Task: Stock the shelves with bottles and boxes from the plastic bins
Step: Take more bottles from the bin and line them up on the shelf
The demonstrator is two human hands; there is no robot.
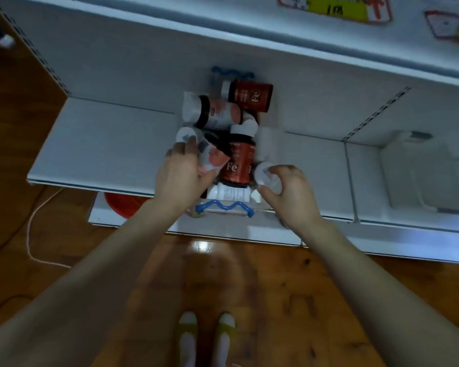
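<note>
A clear plastic bin with a blue wavy handle sits on the white shelf, full of bottles lying on their sides. My left hand grips a pale pink-and-white bottle with a white cap. My right hand curls round a white-capped bottle at the bin's right side. Between them lies a dark red bottle marked "Fe". A second red "Fe" bottle and another pale pink bottle lie farther back. A white bottle lies at the near edge.
A second, clear bin stands on the shelf to the right, past an upright divider. A red object shows under the shelf's front edge. A cord runs over the wooden floor at left. My feet are below.
</note>
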